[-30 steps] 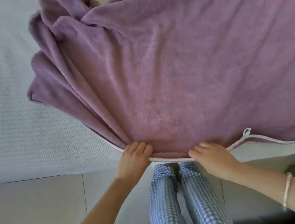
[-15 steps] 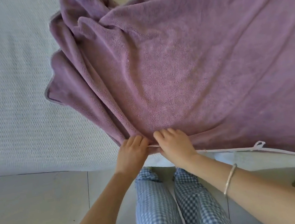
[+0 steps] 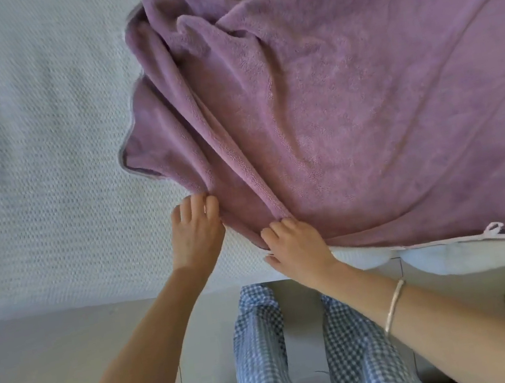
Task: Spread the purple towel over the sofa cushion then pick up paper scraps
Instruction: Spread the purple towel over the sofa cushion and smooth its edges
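1. Nearest me are checked trousers (image 3: 259, 340) and pale floor (image 3: 55, 358), right up against the sofa front.
2. Right hand (image 3: 297, 247), bracelet (image 3: 394, 309) on the wrist: its fingers (image 3: 279, 228) curl over the purple towel's (image 3: 347, 108) near hem with the thumb tucked under, so it's clamped on the hem.
3. Left hand (image 3: 196, 234) sits just beside it, fingertips bent against the bunched fold. The thumb is hidden, so I can't tell if it has cloth pinched.
4. Further out, the towel covers the right part of the sofa cushion (image 3: 38, 160). Its left side is heaped in pleats and the cushion's left part is bare.
5. My call for this step: anchor with the right hand, take the lowest pleat's edge firmly in the left, and draw it leftward, low along the front edge. Go slowly, or the far hem may drag forward.
6. No paper scraps in view.
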Motion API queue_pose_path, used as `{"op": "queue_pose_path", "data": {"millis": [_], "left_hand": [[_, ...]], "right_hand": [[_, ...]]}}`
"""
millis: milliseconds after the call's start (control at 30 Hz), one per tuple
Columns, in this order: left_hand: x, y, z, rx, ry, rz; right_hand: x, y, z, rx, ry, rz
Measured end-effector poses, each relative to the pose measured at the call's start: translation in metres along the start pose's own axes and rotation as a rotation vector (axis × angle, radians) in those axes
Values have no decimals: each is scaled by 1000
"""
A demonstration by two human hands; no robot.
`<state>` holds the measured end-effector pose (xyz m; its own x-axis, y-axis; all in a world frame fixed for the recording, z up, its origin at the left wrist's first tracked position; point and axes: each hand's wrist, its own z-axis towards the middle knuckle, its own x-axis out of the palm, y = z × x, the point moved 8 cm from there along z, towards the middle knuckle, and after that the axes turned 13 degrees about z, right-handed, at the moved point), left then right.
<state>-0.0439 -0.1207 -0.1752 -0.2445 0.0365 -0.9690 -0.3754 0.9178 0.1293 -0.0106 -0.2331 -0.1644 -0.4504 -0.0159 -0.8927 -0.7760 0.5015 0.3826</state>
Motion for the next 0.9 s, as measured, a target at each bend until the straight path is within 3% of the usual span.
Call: {"op": "queue_pose_path", "data": {"millis": [67, 133, 267, 367, 567, 800, 900], "left_hand": [[9, 20, 5, -53, 108, -106], [11, 22, 4, 15, 123, -185], [4, 11, 5, 192, 34, -120], [-1, 11, 18, 171, -43, -54], [-12, 33, 45, 82, -128, 74], [-9, 56, -3, 314, 16, -51], [-5, 70, -43, 359, -15, -60]], "right_hand": [[-4, 5, 11, 51, -56, -14], [-9, 2, 16, 108, -94, -3], [-14, -6, 17, 148, -64, 59], [-22, -13, 20, 179, -63, 190], [-45, -14, 20, 139, -169, 88], [-30, 20, 6, 2, 6, -3], [-19, 33, -2, -68, 91, 2]]}}
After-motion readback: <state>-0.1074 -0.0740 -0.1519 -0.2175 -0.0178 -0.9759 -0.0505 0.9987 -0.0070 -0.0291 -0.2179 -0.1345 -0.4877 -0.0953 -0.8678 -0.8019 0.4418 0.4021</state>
